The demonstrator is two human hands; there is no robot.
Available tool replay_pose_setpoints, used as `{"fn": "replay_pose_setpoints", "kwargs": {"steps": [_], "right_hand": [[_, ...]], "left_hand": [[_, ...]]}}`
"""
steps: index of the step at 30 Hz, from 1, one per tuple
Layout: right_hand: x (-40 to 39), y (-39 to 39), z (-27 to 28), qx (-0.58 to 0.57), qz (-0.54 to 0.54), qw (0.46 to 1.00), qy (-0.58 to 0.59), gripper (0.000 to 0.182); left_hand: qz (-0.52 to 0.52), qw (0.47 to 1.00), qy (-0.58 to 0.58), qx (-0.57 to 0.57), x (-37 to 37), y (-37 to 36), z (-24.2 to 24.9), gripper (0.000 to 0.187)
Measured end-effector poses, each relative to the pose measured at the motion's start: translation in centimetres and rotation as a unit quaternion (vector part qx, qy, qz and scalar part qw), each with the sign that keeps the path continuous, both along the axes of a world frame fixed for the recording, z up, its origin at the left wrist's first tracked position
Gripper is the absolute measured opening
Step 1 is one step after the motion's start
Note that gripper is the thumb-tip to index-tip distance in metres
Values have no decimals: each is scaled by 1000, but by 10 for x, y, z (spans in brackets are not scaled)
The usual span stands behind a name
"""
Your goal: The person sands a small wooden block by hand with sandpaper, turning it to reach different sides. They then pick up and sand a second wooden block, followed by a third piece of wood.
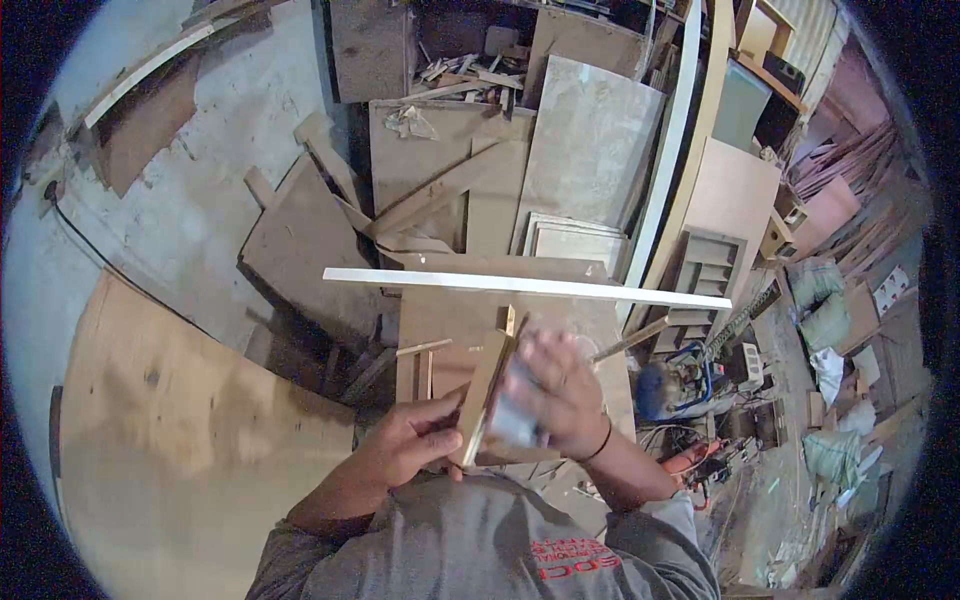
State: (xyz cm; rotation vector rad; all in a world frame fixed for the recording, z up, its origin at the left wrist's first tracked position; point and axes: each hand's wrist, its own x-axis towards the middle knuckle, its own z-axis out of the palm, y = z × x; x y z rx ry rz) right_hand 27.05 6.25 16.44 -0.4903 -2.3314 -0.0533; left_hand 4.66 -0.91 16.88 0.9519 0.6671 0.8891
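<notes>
Two hands met at lower centre of the frame: my left hand (415,445) pinched a narrow wooden strip (483,395), fingers closed around it, while my right hand (555,390), blurred, pressed a grey sheet (515,420) against it, below the long white batten (530,287).

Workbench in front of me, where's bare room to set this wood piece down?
The bare stretch of workbench lies between the long white strip and your right hand. The big plywood sheet beside your left hand is open too. Past the strip, stacked boards crowd everything.
</notes>
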Motion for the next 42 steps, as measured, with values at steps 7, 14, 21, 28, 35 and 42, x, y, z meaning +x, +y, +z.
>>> {"fn": "replay_pose_setpoints", "kwargs": {"steps": [7, 14, 21, 28, 35, 42], "right_hand": [[-11, 26, -3, -35, -20, 999, 11, 57], [-15, 21, -27, -13, 52, 993, -101, 63], [-30, -2, -27, -35, 52, 992, -109, 43], [-39, -22, -45, -53, 52, 995, -68, 39], [-43, -40, -55, -85, 48, 992, -80, 54], [-44, -10, -52, -135, -18, 989, -61, 61]], "left_hand": [[-25, 999, 4, 24, -16, 16, -4, 56], [0, 1000, 5, 18, -20, 25, -44, 55], [16, 993, -95, -62, -22, 20, -62, 58], [-55, 992, 9, -109, -34, 3, -48, 68], [-102, 987, 123, -2, -39, -7, -44, 63], [-63, 995, -7, -82, -38, -12, -49, 58]]}}
